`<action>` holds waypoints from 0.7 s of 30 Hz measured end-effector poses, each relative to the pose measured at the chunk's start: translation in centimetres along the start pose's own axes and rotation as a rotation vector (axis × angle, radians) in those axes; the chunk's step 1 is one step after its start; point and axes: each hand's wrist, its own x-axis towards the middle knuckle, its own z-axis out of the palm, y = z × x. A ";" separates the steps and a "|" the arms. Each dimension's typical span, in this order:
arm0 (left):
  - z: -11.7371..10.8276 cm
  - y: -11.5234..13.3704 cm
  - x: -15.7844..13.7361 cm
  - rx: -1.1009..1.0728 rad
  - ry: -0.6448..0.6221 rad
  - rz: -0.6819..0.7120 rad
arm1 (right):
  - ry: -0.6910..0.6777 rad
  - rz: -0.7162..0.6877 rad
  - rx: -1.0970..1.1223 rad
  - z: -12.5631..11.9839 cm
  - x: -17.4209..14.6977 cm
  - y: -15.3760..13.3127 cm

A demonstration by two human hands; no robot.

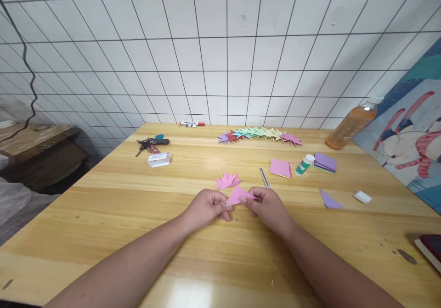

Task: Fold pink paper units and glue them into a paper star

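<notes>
Between my two hands is a folded piece of pink paper (239,195), roughly triangular, held just above the wooden table (138,234). My left hand (209,207) pinches its left corner, and my right hand (267,205) grips the right side with the thumb on top. Just beyond the paper lies a pink folded paper fan (228,180) with several points. A utility knife (264,178) rests behind my right hand. Farther right sits a stack of pink paper squares (280,168), beside a glue stick (304,165).
A row of colourful folded paper stars (258,134) lies near the tiled wall (210,55). Keys (151,143), a small white box (159,159) and a marker (192,124) are at left. Rightward are purple paper squares (325,162), a purple triangle (330,199), an eraser (362,197) and a bottle (353,123).
</notes>
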 end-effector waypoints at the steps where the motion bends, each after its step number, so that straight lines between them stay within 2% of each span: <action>1: 0.0 0.0 0.0 -0.004 0.001 -0.009 | -0.002 0.000 -0.004 0.0 0.0 0.0; 10: -0.3 -0.5 0.4 -0.067 0.019 0.023 | 0.072 0.058 0.066 -1.3 0.0 0.0; 14: -0.4 -0.6 0.5 -0.120 0.065 0.034 | 0.063 0.031 0.085 -1.7 0.0 0.1; 18: -0.4 -0.5 0.3 -0.092 -0.053 0.104 | -0.003 -0.024 0.061 -1.3 -0.1 0.1; 21: -0.4 -0.6 0.1 -0.113 -0.109 0.133 | -0.008 -0.080 -0.041 -0.8 -0.1 0.1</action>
